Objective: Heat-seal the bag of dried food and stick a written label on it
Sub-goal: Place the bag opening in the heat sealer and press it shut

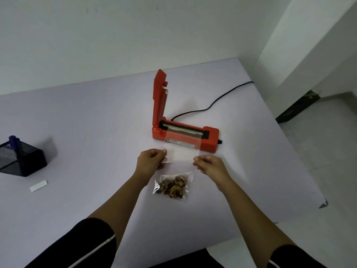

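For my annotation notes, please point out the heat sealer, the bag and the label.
heat sealer (pixel 210 139): head view, orange base.
bag (pixel 180 167): head view, clear film at mid-height.
label (pixel 38 186): head view, middle of the strip.

Black mesh organiser (pixel 25 161): stood well left of the left hand (pixel 151 160). Pale table (pixel 87 117): lay beneath it.
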`<move>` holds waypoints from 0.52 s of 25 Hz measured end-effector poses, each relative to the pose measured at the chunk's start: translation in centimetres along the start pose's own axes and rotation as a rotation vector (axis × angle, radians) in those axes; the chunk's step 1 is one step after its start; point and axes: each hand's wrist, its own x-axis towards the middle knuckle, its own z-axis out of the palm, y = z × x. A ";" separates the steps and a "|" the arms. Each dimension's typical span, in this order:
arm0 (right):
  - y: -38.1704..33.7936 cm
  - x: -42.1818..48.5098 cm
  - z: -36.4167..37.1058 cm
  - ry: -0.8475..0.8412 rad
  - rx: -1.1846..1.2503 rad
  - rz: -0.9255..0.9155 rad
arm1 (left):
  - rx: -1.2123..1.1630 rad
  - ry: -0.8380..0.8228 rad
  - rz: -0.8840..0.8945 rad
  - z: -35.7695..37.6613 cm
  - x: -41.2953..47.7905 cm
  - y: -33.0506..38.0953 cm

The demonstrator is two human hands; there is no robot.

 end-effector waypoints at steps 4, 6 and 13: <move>0.3 0.4 0.1 -0.019 -0.002 0.005 | 0.002 0.004 0.000 -0.1 0.3 0.0; 0.4 0.4 0.0 -0.022 -0.016 0.000 | -0.003 0.004 -0.003 0.0 0.3 -0.1; -5.1 -0.2 -1.9 0.345 -0.353 -0.396 | 0.011 -0.005 -0.014 -0.1 0.4 -0.2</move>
